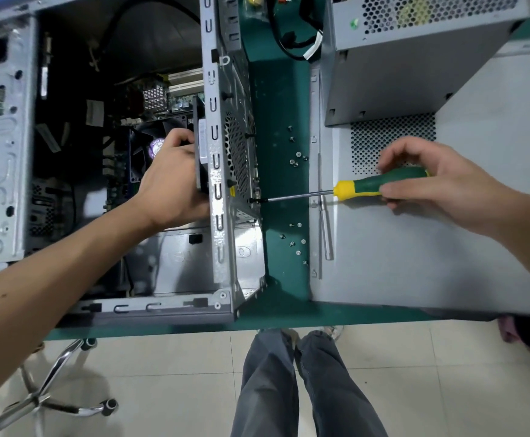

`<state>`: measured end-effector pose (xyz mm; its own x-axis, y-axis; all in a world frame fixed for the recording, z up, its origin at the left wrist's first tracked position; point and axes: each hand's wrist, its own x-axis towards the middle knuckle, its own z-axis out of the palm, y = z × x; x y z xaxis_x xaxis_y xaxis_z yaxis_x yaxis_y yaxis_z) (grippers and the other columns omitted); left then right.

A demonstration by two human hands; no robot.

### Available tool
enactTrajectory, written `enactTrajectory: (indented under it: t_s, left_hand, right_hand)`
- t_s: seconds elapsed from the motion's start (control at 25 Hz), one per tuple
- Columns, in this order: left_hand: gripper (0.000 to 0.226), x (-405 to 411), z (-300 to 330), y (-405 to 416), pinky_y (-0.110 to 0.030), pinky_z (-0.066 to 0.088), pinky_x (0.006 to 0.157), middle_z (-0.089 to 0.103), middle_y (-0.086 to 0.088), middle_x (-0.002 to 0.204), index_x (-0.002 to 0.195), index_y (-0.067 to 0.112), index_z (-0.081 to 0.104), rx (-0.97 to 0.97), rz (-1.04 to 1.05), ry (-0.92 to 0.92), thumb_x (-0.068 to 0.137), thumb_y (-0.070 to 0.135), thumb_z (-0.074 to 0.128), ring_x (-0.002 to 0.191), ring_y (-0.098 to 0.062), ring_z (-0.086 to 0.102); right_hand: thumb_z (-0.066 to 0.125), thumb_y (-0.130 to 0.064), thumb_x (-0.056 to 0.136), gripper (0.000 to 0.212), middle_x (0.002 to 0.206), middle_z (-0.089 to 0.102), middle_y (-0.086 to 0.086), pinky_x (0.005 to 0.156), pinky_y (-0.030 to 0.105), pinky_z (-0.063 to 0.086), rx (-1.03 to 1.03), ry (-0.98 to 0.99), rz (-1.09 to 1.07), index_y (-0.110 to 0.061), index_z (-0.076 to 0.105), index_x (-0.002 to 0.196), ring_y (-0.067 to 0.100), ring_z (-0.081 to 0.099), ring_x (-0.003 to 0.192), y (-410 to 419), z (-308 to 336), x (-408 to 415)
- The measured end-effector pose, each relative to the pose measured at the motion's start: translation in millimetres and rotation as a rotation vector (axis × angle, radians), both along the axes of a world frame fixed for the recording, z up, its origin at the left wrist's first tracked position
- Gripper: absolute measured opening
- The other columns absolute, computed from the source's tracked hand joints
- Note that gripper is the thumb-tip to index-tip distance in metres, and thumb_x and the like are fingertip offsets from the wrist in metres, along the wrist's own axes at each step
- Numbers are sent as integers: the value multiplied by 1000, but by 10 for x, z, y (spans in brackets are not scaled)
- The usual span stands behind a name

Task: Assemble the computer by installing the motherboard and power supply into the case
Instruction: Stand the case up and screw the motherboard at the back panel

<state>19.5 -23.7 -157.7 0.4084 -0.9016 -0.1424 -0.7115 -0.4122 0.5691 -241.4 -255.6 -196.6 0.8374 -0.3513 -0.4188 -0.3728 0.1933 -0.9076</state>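
The open grey computer case [222,234] lies on the green table, its perforated rear panel facing right. Inside it sits the motherboard [162,96] with a heatsink and a CPU fan. My left hand [172,181] reaches into the case and grips a black fan [201,146] pressed flat against the inside of the rear panel. My right hand [431,181] holds a green-and-yellow screwdriver [367,187]; its tip meets a black screw on the outside of the rear panel. The grey power supply [415,58] stands outside the case at the upper right.
Several loose screws [295,160] lie on the green table [282,96] between the case and the grey side panel [415,253]. Black cables [292,42] trail from the power supply. A chair base [52,395] and my legs are below the table's edge.
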Motion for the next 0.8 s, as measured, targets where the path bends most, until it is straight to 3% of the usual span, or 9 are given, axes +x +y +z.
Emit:
enactTrajectory:
  t_s: [0.16,0.28,0.36,0.4,0.48,0.56,0.64,0.72,0.8]
  left_hand:
    - [61,-53,51,6,-42,41,87,62,-35,93,94,-13,60,36,-41,-70,69,39,42,89,-54,59]
    - [15,-90,124,-48,-28,27,78,58,-17,61,61,28,42,25,-120,-68,74,35,45,69,-47,58]
    - [16,-73,180,-63,-24,25,74,55,-16,59,63,37,34,62,-123,25,73,33,45,66,-47,57]
    - [9,-54,97,-28,-27,31,78,59,-23,67,65,29,48,38,-74,73,71,33,44,72,-50,59]
    - [54,-92,89,2,-42,44,84,62,-36,90,87,-9,62,53,12,98,68,37,41,87,-53,60]
    - [45,-91,90,-4,-39,41,86,62,-32,82,77,-3,60,72,-15,44,69,37,41,82,-51,61]
    - [20,-43,150,-35,-26,30,77,57,-19,60,61,18,44,42,-67,87,72,35,44,68,-48,59]
    - [30,-15,98,-11,-25,33,78,61,-25,69,65,8,52,38,-70,87,70,36,43,73,-50,60]
    - [62,-46,33,23,-41,45,84,61,-37,93,91,-15,59,5,-6,9,67,38,40,89,-53,60]
  right_hand:
    - [66,-42,88,30,69,64,15,40,24,41,-66,86,-86,-13,68,82,17,51,47,88,-21,24]
    - [73,-30,80,19,67,57,6,41,27,39,-39,56,-31,-17,64,91,18,47,52,36,22,-1]
    - [76,-31,76,22,61,55,4,38,21,34,-14,44,-83,-18,61,85,17,44,45,45,32,17]
    - [75,-38,80,26,58,57,4,39,19,32,-56,85,-124,-17,62,81,16,42,43,73,32,45]
    - [66,-50,87,37,60,60,4,41,19,31,-141,159,-134,-13,65,80,15,42,43,104,-15,71]
    - [69,-32,88,11,69,57,3,40,23,34,-67,149,-114,-22,65,85,15,45,48,66,19,46]
    - [75,-20,79,17,72,55,5,39,26,32,56,84,-113,-24,62,89,17,43,49,22,42,7]
    - [76,-39,78,25,64,58,8,41,23,29,-37,119,-114,-18,64,84,16,40,44,74,21,18]
    - [67,-57,81,47,57,59,8,43,21,30,-131,155,-103,-11,65,83,15,41,43,125,-1,24]
